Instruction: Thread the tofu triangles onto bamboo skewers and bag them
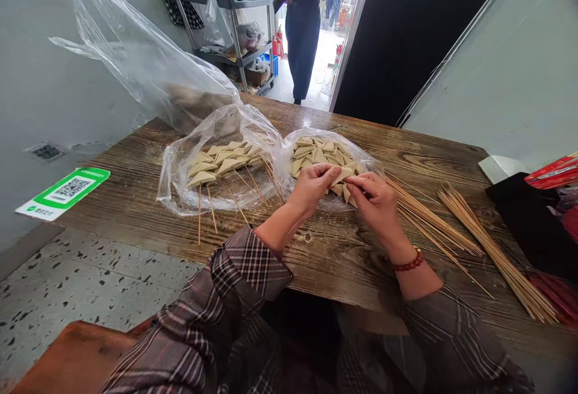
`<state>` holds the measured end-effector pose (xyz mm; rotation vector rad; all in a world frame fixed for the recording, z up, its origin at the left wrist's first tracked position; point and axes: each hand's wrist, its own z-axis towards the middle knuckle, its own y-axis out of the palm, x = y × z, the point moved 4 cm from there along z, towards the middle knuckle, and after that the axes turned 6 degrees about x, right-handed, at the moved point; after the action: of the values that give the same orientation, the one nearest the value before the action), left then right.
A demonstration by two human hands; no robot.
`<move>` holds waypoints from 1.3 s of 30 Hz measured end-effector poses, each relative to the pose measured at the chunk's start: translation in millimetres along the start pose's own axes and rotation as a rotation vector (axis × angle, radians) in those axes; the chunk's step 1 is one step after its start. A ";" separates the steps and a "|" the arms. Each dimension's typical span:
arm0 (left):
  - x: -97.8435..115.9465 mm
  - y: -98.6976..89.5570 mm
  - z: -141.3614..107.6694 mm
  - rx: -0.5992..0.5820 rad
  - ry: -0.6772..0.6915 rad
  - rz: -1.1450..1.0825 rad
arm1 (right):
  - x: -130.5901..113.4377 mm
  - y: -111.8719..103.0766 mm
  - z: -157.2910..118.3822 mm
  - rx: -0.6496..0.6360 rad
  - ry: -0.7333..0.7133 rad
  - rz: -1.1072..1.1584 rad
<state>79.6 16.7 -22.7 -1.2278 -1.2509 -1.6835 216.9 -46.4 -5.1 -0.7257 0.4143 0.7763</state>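
Between both hands is a beige triangular tofu slice (342,175). My left hand (311,186) pinches its left side between thumb and fingers. My right hand (374,201) is closed at the slice's right end, fingertips pressed together; whether a skewer is also in that hand is hidden. Just below and behind the hands, a pile of similar slices (318,152) lies on a clear plastic bag (368,158). To the left, skewered tofu slices (223,159) lie in another clear bag (169,186), their bamboo sticks (199,216) pointing toward me.
Loose bamboo skewers (433,225) and a thicker skewer bundle (497,249) lie right on the wooden table (289,261). A black holder (515,201) with red packets stands at the right edge. A green QR card (67,192) is at left. Beyond are a cart (239,5) and a person (304,26) carrying a plate.
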 end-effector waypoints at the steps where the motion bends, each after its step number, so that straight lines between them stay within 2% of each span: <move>1: -0.4 -0.5 0.6 0.001 0.008 0.012 | 0.6 -0.4 0.2 -0.004 -0.002 0.013; 17: -1.8 -1.8 2.5 -0.025 0.019 0.067 | 17.2 -2.6 1.3 -0.121 0.014 0.099; 27: -9.1 3.0 1.5 -0.057 0.000 0.029 | 10.8 1.5 0.1 -0.018 0.094 0.015; 34: -3.7 2.4 0.7 -0.017 0.010 0.072 | 7.7 1.8 -0.6 -0.020 0.111 0.014; 39: 2.1 -10.9 7.3 0.110 -0.006 -0.014 | 8.6 0.2 -0.3 -0.103 0.118 0.013</move>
<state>71.0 26.9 -23.3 -1.1616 -1.3397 -1.5996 222.3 -42.4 -10.4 -0.8686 0.4882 0.7734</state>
